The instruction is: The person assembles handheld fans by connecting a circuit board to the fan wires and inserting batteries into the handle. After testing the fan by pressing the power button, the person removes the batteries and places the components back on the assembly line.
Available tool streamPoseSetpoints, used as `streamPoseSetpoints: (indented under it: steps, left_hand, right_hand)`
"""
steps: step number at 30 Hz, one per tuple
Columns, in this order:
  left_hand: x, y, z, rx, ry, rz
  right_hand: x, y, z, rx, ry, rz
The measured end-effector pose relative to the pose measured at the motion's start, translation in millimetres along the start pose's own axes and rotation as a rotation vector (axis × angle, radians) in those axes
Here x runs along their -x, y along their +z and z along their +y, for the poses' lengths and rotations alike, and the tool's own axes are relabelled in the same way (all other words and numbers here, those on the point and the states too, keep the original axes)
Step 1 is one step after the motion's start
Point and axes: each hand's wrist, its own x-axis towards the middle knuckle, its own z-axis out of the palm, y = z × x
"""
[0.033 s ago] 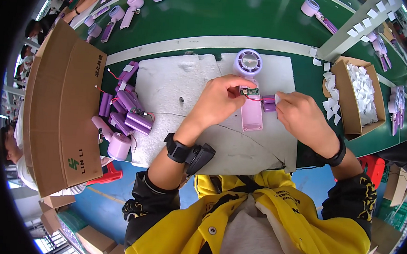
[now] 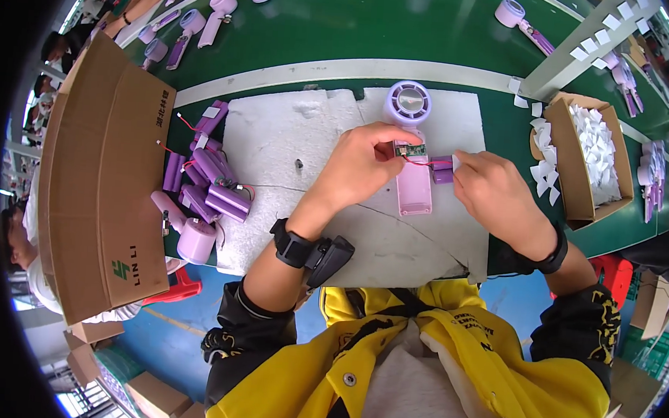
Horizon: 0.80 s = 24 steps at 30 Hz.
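Observation:
A lilac handheld fan (image 2: pixel 409 98) lies on a white foam board (image 2: pixel 270 140), its round head pointing away from me. Its pink handle shell (image 2: pixel 414 195) is uncovered, with a small green circuit board (image 2: pixel 410 150) near the neck. My left hand (image 2: pixel 360 161) grips the handle at the board, thumb and forefinger on either side. Red wires run from there to a purple battery pack (image 2: pixel 442 170) beside the shell. My right hand (image 2: pixel 493 189) is closed on the pack's right end, where a bit of white shows at the fingertips.
Several purple battery packs (image 2: pixel 214 171) are piled at the left, next to another fan (image 2: pixel 196 240) and a tall cardboard box (image 2: pixel 114 180). At the right, a carton (image 2: pixel 620 169) holds white paper pieces, near a metal post (image 2: pixel 581 52). More fans lie on the green table (image 2: pixel 346 26) beyond.

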Motion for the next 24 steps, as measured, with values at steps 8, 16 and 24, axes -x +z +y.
streamPoseSetpoints:
  steps: [8, 16, 24]
  left_hand:
    - [-2, 4, -9, -0.007, 0.038, 0.025]
    - [1, -3, -7, 0.061, -0.024, 0.031]
    - [1, -1, -2, 0.024, -0.078, 0.049]
  right_hand:
    - [1, 0, 4, -0.051, 0.082, 0.059]
    - [29, -70, 81, -0.08, 0.6, 0.225]
    - [10, -67, 41, -0.229, 0.588, 0.249]
